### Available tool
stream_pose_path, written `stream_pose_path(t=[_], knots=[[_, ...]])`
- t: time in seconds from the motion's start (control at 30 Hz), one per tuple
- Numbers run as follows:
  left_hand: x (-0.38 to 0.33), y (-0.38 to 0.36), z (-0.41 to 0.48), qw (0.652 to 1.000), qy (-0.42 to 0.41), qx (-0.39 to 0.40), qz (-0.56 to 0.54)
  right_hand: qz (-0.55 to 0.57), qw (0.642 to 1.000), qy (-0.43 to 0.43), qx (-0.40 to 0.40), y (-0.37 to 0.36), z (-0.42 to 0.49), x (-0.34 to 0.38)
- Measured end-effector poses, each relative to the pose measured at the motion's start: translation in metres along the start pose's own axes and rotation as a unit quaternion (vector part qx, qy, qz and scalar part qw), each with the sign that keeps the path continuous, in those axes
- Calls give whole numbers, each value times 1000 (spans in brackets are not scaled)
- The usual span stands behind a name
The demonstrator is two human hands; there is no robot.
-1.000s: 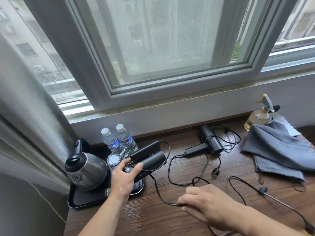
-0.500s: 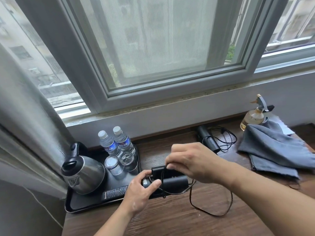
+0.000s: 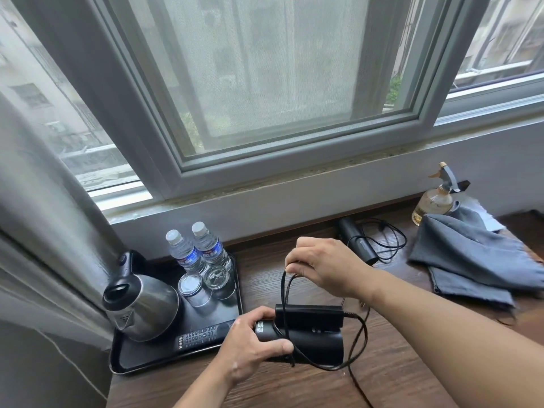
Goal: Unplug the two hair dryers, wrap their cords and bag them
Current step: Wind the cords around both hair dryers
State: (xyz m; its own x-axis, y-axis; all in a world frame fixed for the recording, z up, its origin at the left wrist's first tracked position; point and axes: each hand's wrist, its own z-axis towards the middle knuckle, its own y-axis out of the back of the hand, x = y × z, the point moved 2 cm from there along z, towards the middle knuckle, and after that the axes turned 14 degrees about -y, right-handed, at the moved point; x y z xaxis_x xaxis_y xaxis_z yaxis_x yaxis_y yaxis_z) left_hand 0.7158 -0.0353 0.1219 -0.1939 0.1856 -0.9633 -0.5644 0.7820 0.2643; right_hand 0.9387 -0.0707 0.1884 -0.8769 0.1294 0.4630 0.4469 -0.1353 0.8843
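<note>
My left hand (image 3: 251,346) grips a folded black hair dryer (image 3: 312,334) by its barrel end, just above the wooden desk. Its black cord (image 3: 357,344) loops around the body and trails off the desk's front edge. My right hand (image 3: 326,266) pinches a loop of that cord above the dryer. A second black hair dryer (image 3: 356,241) lies at the back by the wall with its cord (image 3: 388,245) loosely bunched beside it. A grey cloth bag (image 3: 471,260) lies crumpled at the right.
A black tray (image 3: 141,360) at the left holds a steel kettle (image 3: 141,304), two water bottles (image 3: 197,251), two glasses (image 3: 203,284) and a remote (image 3: 200,338). A spray bottle (image 3: 435,198) stands at the back right. A curtain (image 3: 44,231) hangs on the left.
My left hand has brought the dryer from the tray toward the desk's front. My right hand has taken the cord from the desk, passed it round the dryer and lifted a loop above it.
</note>
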Motion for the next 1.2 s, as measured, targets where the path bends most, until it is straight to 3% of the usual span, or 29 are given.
stream_pose_path(t=[0.43,0.67,1.03,1.2], knots=[[-13,-3,3,999,-23,-6,27,75,993,-75,42,-18,2,-33],[-12,5,5,999,-27,-35,-17,208,967,-133,66,-22,-6,-45],[-19,22,17,956,-12,-143,-255,308,934,-163,80,-37,-27,-46],[-18,24,23,923,-9,-193,-333,398,888,-205,108,-63,-38,-50]])
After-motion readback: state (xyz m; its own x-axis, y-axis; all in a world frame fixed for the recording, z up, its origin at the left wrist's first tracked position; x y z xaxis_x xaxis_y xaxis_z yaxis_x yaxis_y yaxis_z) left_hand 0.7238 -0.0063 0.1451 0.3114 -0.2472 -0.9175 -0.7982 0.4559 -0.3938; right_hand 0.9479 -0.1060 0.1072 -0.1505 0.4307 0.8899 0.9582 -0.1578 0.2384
